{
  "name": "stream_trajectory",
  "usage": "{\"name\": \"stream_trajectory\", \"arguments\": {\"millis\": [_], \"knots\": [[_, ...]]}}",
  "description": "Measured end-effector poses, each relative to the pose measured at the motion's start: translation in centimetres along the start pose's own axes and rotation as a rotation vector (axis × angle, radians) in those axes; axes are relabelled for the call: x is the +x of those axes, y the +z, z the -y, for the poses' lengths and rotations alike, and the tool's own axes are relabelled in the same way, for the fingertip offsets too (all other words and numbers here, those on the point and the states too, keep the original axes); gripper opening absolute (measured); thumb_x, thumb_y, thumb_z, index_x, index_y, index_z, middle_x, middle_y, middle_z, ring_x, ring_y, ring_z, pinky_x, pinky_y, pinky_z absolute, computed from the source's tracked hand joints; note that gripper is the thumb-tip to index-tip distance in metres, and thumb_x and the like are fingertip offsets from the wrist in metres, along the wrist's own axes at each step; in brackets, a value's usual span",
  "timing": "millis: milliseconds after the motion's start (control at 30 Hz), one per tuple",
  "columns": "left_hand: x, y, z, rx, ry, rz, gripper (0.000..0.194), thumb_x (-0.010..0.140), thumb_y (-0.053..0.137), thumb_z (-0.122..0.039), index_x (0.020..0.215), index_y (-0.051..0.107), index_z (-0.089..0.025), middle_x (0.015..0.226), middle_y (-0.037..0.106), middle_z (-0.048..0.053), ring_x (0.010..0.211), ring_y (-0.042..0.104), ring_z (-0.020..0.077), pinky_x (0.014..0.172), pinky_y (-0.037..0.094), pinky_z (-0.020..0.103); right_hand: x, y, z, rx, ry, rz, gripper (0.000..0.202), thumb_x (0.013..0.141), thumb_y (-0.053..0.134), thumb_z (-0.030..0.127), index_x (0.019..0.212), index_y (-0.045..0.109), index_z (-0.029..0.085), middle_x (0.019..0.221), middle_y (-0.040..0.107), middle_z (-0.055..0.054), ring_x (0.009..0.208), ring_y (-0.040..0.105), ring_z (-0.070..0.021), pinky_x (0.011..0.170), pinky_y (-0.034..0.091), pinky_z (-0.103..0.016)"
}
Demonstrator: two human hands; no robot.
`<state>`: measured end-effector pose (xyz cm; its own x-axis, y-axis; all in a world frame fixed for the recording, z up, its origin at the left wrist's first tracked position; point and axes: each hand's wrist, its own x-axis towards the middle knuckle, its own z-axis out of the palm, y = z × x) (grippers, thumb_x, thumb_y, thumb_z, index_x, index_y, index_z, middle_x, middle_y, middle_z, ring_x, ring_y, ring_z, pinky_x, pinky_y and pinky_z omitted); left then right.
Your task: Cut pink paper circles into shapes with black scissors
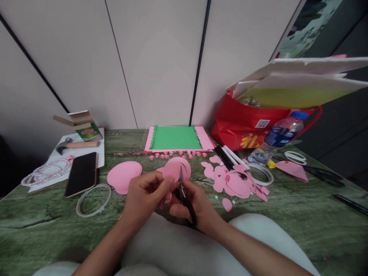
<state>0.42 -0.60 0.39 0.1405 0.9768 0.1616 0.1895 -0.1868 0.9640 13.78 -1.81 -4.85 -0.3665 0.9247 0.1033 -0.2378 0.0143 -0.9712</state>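
Between thumb and fingers, my left hand pinches a round piece of pink paper. My right hand grips small black-handled scissors, whose blades point up and lie against the paper's right side. A curved pink strip shows along the disc's right edge; whether it is joined to the disc I cannot tell. Just left of my hands lies a stack of pink paper circles. To the right is a loose heap of pink paper pieces. Several small pink rolled bits sit in rows behind my hands.
At the back lie green paper and pink sheets. On the left are a phone, a tape roll, a bead string, a hammer and an opened box. A red bag and water bottle stand right.
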Motion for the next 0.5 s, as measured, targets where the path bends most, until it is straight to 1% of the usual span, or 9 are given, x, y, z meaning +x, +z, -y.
{"name": "stream_trajectory", "arguments": {"millis": [100,267,400,500], "knots": [[0.06,-0.07,-0.08,-0.005,0.023,-0.015,0.025,0.072,0.058,-0.026,0.049,0.053,-0.017,0.038,0.049,-0.006,0.030,0.040,0.0040,0.030,0.029,0.014,-0.07,-0.07,0.11,-0.005,-0.010,0.001,0.046,0.058,0.072,0.050,0.082,0.048,0.019,0.061,0.047,0.003,0.051,0.038,-0.0085,0.045,0.031,-0.021],[0.14,-0.19,-0.11,0.024,0.049,-0.080,0.025,0.073,0.057,-0.025,0.049,0.052,-0.017,0.037,0.046,-0.007,0.030,0.038,0.0038,0.031,0.029,0.015,-0.04,-0.04,0.23,-0.003,0.003,-0.027,0.040,0.057,0.074,0.043,0.077,0.048,0.019,0.052,0.042,0.008,0.045,0.033,-0.0063,0.042,0.027,-0.019],[0.13,-0.23,0.04,0.007,0.065,-0.118,0.024,0.073,0.057,-0.026,0.052,0.053,-0.017,0.038,0.046,-0.007,0.030,0.038,0.0041,0.031,0.030,0.015,0.04,0.05,0.10,0.003,0.021,-0.038,0.037,0.055,0.075,0.035,0.076,0.049,0.018,0.048,0.043,0.009,0.042,0.032,-0.0053,0.040,0.025,-0.018],[0.14,-0.26,0.25,-0.020,0.071,-0.145,0.021,0.074,0.058,-0.027,0.056,0.055,-0.017,0.041,0.048,-0.006,0.031,0.039,0.0043,0.030,0.030,0.016,0.06,0.25,0.26,0.001,0.038,-0.058,0.035,0.055,0.074,0.034,0.072,0.049,0.018,0.044,0.044,0.008,0.040,0.034,-0.0056,0.039,0.026,-0.018]]}}
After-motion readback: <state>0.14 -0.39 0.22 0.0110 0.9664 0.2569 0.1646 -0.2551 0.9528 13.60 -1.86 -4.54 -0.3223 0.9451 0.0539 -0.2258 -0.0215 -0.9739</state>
